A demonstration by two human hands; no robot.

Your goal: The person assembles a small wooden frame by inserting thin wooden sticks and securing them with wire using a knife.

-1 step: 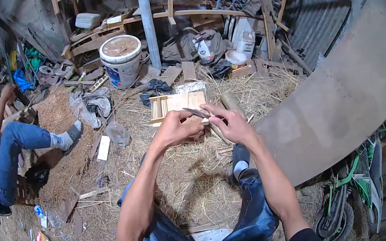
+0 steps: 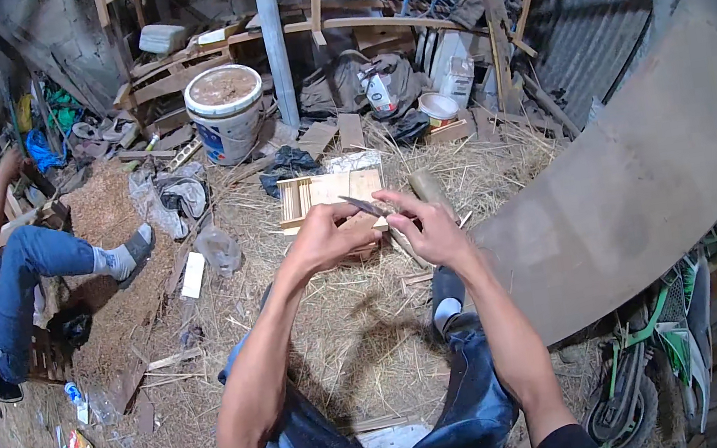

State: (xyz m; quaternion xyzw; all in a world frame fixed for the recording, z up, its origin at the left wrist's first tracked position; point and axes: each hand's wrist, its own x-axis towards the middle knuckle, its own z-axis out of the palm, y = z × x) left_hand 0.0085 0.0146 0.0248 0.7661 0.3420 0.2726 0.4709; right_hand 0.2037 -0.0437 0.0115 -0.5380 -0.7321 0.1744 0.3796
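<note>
In front of me my two hands work close together. My right hand (image 2: 434, 229) pinches a dark, narrow blade (image 2: 361, 205), apparently a knife, which points up and left. My left hand (image 2: 328, 238) is closed round a small pale wooden piece (image 2: 381, 223), whose end shows below the blade; most of it is hidden by my fingers. Just beyond my hands lies a light wooden board (image 2: 330, 189), with thin wooden sticks (image 2: 293, 204) lined up at its left end. A round wooden log (image 2: 429, 187) lies beside my right hand.
Another person's leg (image 2: 57, 255) and arm are at the left, near wood shavings (image 2: 101, 207). A white bucket (image 2: 228, 118) stands at the back. A large brown sheet (image 2: 611, 177) slants along the right, above a green motorbike (image 2: 664, 345). Straw (image 2: 339, 338) covers the ground.
The other person's raised arm at the left has shifted slightly. My hands hold nearly the same pose, with the blade barely moved.
</note>
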